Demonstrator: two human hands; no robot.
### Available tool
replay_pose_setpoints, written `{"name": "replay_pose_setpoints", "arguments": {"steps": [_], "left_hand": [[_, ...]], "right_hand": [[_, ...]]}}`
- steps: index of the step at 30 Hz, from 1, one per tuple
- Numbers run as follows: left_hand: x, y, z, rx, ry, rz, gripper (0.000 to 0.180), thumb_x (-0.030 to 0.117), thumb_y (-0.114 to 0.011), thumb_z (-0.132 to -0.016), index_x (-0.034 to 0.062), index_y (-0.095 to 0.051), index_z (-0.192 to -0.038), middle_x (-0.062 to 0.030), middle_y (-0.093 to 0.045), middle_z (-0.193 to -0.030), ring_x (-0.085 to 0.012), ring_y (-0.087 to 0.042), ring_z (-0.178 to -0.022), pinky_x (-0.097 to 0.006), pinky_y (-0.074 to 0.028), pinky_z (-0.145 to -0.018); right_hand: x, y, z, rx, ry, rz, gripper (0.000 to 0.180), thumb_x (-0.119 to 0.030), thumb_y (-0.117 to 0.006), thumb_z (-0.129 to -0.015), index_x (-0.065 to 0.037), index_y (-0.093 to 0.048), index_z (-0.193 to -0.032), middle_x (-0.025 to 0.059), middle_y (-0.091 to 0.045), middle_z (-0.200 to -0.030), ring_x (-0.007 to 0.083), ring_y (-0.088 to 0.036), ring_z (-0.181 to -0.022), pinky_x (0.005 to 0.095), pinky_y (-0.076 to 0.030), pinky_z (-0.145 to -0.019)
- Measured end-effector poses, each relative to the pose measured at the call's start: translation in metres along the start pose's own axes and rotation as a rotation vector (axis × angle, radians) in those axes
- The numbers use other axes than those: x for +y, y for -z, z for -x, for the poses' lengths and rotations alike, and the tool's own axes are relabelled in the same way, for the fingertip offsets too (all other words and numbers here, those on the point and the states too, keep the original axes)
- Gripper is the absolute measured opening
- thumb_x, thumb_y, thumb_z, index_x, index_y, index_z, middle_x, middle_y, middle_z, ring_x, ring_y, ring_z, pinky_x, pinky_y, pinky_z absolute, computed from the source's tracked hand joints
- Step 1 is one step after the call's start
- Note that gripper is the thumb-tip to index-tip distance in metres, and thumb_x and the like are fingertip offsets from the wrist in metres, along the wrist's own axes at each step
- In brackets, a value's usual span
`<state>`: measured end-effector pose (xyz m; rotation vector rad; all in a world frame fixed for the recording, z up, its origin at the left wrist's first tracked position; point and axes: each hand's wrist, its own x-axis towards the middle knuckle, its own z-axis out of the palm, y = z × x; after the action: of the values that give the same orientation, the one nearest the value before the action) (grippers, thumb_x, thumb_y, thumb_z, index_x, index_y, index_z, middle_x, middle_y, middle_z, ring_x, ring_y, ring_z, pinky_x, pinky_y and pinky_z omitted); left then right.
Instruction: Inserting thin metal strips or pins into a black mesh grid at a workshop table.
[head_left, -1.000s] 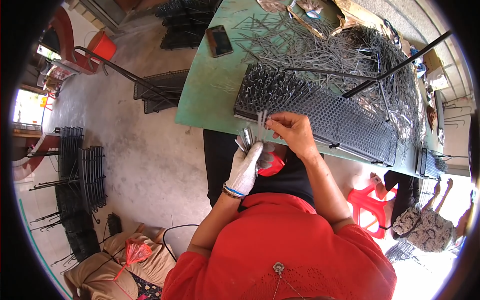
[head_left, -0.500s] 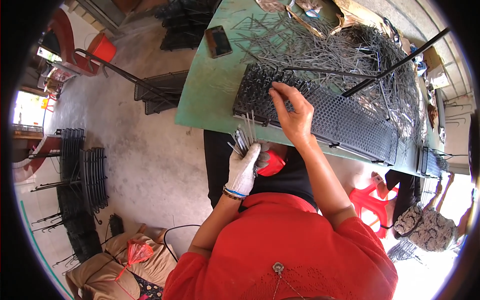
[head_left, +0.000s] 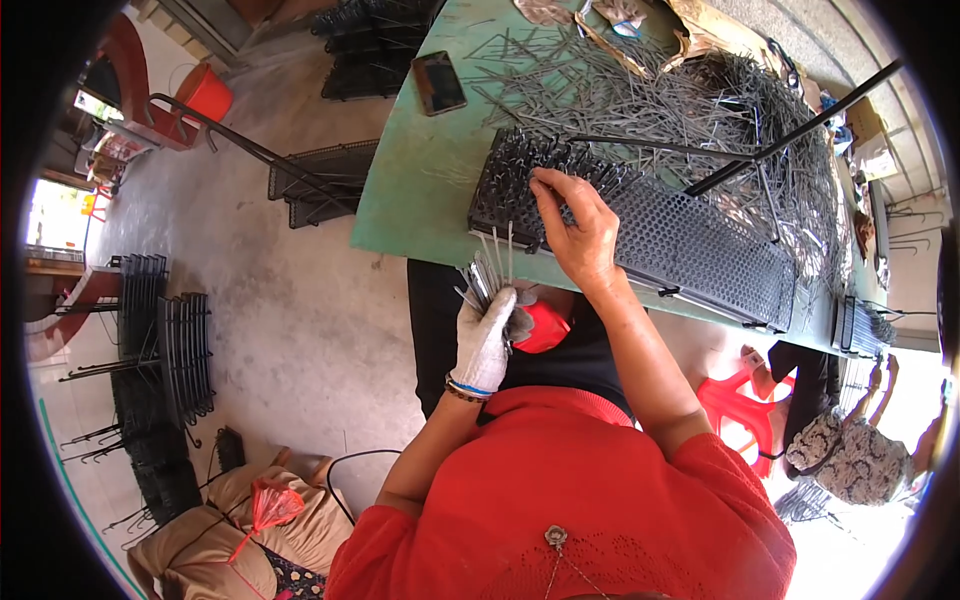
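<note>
Concrete floor (head_left: 300,320) spreads across the room, with a green table (head_left: 420,170) standing over it in front of the person, who wears a red top (head_left: 600,480). Across the far part of the tabletop sprawls a heap of thin grey metal rods (head_left: 590,90). Along the near edge lies a long black perforated panel (head_left: 690,240), its left end crowded with upright rods and its right stretch showing bare holes. Black metal racks (head_left: 185,355) are stacked at the far left; a co-worker in a patterned garment (head_left: 855,460) is at the right, near a red stool (head_left: 735,400). A red bucket (head_left: 205,93) sits at the upper left. Just beside the panel's near edge, the left hand (head_left: 485,345), in a whitish glove, is closed around a bundle of thin metal pieces (head_left: 485,270) that fan upward. The bare right hand (head_left: 580,225) is over the rod-filled end, thumb and fingertips close together; whether they grip a rod, I cannot tell. Near the table's left edge lies a dark phone (head_left: 439,83).
</note>
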<state>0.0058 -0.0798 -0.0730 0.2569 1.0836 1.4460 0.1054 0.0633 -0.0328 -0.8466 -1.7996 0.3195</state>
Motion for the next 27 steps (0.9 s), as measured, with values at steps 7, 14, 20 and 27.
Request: {"name": "replay_pose_setpoints", "arguments": {"steps": [7, 14, 20, 27], "left_hand": [[0.001, 0.004, -0.002, -0.033, -0.048, -0.01, 0.014, 0.016, -0.058, -0.095, 0.0044, -0.054, -0.102, -0.0092, -0.067, -0.083, -0.0062, -0.054, -0.051, -0.019, -0.041, -0.043], [0.005, -0.002, 0.004, -0.02, -0.041, -0.094, 0.016, 0.019, -0.058, -0.095, 0.005, -0.054, -0.101, -0.0075, -0.067, -0.083, -0.0043, -0.054, -0.054, -0.017, -0.041, -0.044], [0.006, -0.003, 0.003, -0.056, -0.089, -0.148, 0.018, 0.02, -0.059, -0.094, 0.0054, -0.052, -0.103, -0.0066, -0.066, -0.086, -0.0035, -0.054, -0.056, -0.017, -0.043, -0.045], [0.003, 0.0, 0.005, -0.039, -0.106, -0.18, 0.018, 0.02, -0.059, -0.094, 0.0057, -0.051, -0.102, -0.0062, -0.066, -0.085, -0.0034, -0.053, -0.056, -0.017, -0.043, -0.046]], "right_hand": [[-0.001, -0.002, 0.004, -0.013, 0.016, 0.002, 0.019, 0.001, -0.071, -0.08, -0.003, -0.068, -0.098, 0.0111, -0.069, -0.091, 0.0222, -0.066, -0.077, 0.0298, -0.053, -0.07], [0.01, -0.007, 0.017, -0.117, 0.07, 0.057, 0.02, -0.001, -0.072, -0.077, -0.004, -0.069, -0.096, 0.0092, -0.069, -0.092, 0.026, -0.065, -0.082, 0.0343, -0.052, -0.073], [0.008, -0.001, 0.009, -0.187, 0.095, 0.13, 0.019, -0.007, -0.072, -0.077, -0.006, -0.07, -0.096, 0.0075, -0.066, -0.1, 0.0253, -0.063, -0.088, 0.0351, -0.05, -0.076], [0.009, 0.008, -0.007, -0.378, 0.161, 0.081, 0.018, -0.007, -0.07, -0.078, -0.006, -0.07, -0.096, 0.0076, -0.063, -0.097, 0.0267, -0.061, -0.085, 0.0365, -0.049, -0.074]]}}
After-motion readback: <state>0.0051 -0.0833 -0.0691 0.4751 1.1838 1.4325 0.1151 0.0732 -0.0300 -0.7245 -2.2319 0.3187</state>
